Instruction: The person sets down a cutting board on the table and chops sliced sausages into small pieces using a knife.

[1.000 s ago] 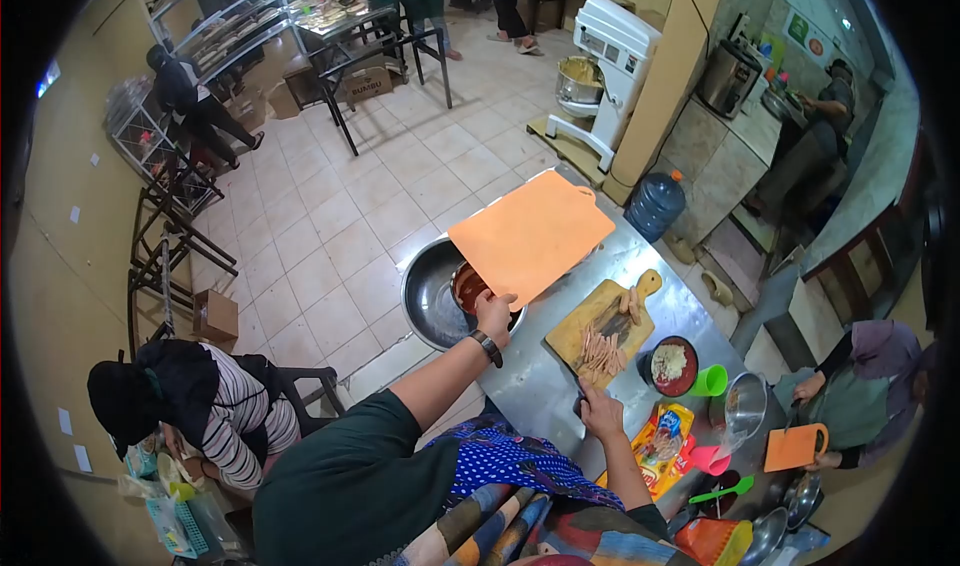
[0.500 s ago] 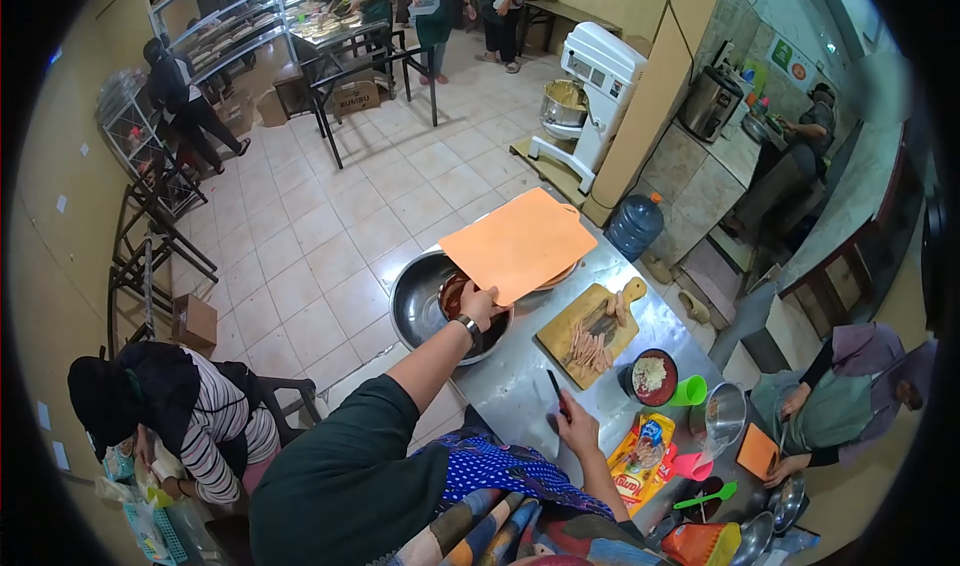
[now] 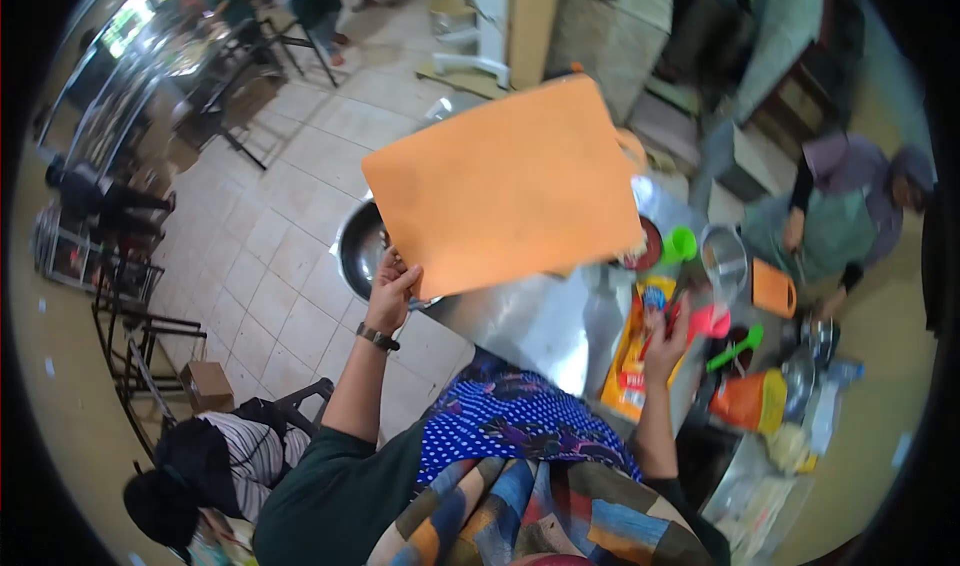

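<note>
My left hand (image 3: 395, 291) grips the lower left corner of an orange cutting board (image 3: 505, 181), held up above the metal table (image 3: 530, 326). Behind it, a large steel bowl (image 3: 358, 256) shows only its left part. The board hides most of the far tabletop, including the wooden board with the cut sausages. My right hand (image 3: 665, 341) is raised over a yellow packet (image 3: 627, 361), beside a pink cup (image 3: 712, 322). Its fingers look apart and no knife shows in them, though the hand is slightly blurred.
A green cup (image 3: 680, 244), a clear jug (image 3: 724, 256) and a green spoon (image 3: 735, 348) stand at the right. A smaller orange board (image 3: 773, 288) lies near a co-worker (image 3: 830, 206). Another person (image 3: 220, 456) sits at lower left; a mixer (image 3: 470, 26) stands behind.
My left hand has lifted the orange board closer and turned it, now covering the wooden board. My right hand has moved right toward the pink cup; the knife it held is out of sight.
</note>
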The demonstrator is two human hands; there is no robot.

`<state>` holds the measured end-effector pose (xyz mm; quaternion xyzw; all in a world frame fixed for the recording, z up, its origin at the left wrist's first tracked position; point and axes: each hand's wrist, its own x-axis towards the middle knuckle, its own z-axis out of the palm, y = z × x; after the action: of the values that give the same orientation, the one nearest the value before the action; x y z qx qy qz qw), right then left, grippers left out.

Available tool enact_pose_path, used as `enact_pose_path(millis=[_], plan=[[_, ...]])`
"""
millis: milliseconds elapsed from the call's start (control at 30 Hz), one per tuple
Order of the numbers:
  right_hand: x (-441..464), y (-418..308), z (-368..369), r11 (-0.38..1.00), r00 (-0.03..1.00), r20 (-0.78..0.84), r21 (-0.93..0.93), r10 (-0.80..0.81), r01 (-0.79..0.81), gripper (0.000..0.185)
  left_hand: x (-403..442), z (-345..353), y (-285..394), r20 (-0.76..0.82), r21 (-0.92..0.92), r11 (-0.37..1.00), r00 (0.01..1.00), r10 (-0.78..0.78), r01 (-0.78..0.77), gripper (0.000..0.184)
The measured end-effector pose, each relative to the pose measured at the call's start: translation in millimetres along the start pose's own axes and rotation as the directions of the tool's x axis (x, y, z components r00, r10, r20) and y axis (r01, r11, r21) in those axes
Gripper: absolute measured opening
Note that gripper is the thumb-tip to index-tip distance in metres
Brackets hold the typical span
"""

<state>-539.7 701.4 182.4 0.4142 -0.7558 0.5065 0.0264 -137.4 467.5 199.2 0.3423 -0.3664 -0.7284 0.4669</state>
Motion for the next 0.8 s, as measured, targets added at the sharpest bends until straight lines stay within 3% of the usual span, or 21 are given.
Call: enact_pose_path(millis=[67,100,133,200,400,433,467,500,567,633,667,767,800], plan=[[14,-5,-24,0.990,0.987,-0.108,0.088,0.120,-0.111,0.051,-24,-6,-15,0.051,0.053,0.994,0.994,-0.099,0.096,0.046],[16,-1,-32,0.988,0.982,-0.116,0.063,0.147,-0.141,0.051,-34,-13,-26,0.090,0.145,0.976,0.981,-0.174,0.160,0.046],[18,3,-38,0.974,0.975,-0.128,0.157,0.181,-0.160,0.052,-44,-19,-37,0.122,0.233,0.950,0.963,-0.242,0.209,0.046],[12,7,-48,0.953,0.966,-0.141,0.245,0.218,-0.179,0.053,-63,-24,-54,0.114,0.272,0.914,0.933,-0.340,0.300,0.045],[-37,27,-22,0.949,0.964,0.069,0.174,0.255,-0.264,0.051,-81,-43,-95,0.011,0.316,0.787,0.828,-0.561,0.529,0.049],[-45,24,-17,0.944,0.957,0.119,0.169,0.265,-0.283,0.052,-80,-46,-100,0.013,0.321,0.782,0.823,-0.568,0.535,0.049],[-48,14,-13,0.973,0.966,0.151,0.070,0.209,-0.221,0.055,-78,-49,-106,-0.003,0.329,0.786,0.833,-0.554,0.524,0.048],[-54,3,-13,0.965,0.939,0.225,-0.018,0.260,-0.263,0.057,-75,-52,-111,-0.016,0.339,0.788,0.841,-0.541,0.513,0.048],[-71,8,5,0.997,0.983,0.180,-0.069,0.045,-0.033,0.055,-63,-62,-119,0.015,0.381,0.772,0.831,-0.556,0.509,0.047],[-91,10,13,0.977,0.925,0.313,-0.086,0.213,-0.195,0.055,-53,-61,-125,0.047,0.415,0.755,0.818,-0.574,0.507,0.046],[-85,-16,10,0.936,0.835,0.424,-0.181,0.351,-0.302,0.055,-49,-53,-126,0.010,0.426,0.782,0.862,-0.507,0.455,0.045],[-104,-19,28,0.918,0.770,0.501,-0.243,0.395,-0.312,0.055,-39,-45,-128,-0.029,0.503,0.783,0.913,-0.407,0.365,0.045],[-110,-18,35,0.936,0.794,0.497,-0.221,0.351,-0.275,0.056,-37,-47,-131,-0.027,0.727,0.647,0.950,-0.310,0.232,0.045]])
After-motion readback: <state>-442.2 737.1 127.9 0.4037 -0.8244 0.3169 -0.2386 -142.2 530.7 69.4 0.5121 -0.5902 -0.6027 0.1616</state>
